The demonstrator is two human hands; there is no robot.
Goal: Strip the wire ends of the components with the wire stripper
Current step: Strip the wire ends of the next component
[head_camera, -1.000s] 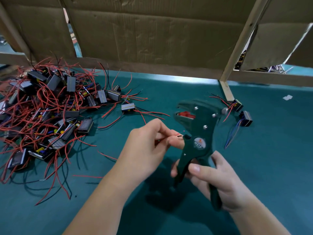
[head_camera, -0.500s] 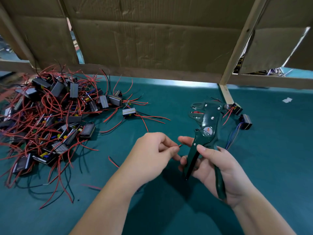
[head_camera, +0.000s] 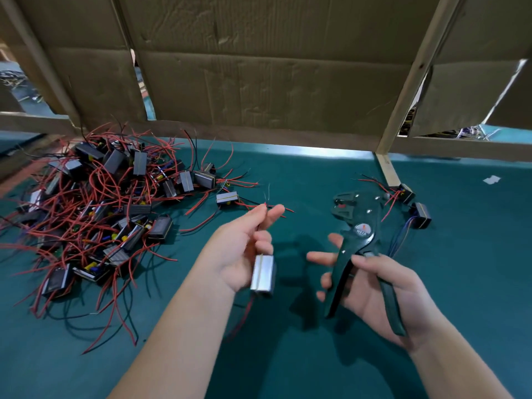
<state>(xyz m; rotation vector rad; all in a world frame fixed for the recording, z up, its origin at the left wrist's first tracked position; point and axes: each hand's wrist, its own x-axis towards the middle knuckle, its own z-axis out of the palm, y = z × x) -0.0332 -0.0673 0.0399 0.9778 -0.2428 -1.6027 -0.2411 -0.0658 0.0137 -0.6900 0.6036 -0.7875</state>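
My left hand (head_camera: 244, 249) is turned palm up and pinches a thin wire between thumb and forefinger; bare strands stick up above the fingertips. A small grey box component (head_camera: 262, 276) hangs from that wire against my palm, with a red lead trailing below it. My right hand (head_camera: 380, 295) holds the dark green wire stripper (head_camera: 358, 243) by its handles, thumb over the upper handle, fingers spread beneath. The stripper's jaws point away from me and hold no wire. A gap of table separates the two hands.
A big heap of components with red and black wires (head_camera: 95, 214) covers the left of the green table (head_camera: 288, 355). Two components (head_camera: 417, 208) lie at the right by a wooden post (head_camera: 387, 168). Cardboard panels (head_camera: 259, 67) wall off the back.
My left hand has turned palm up and drawn left, away from the stripper, so the component now shows. The right hand with the stripper has shifted right.
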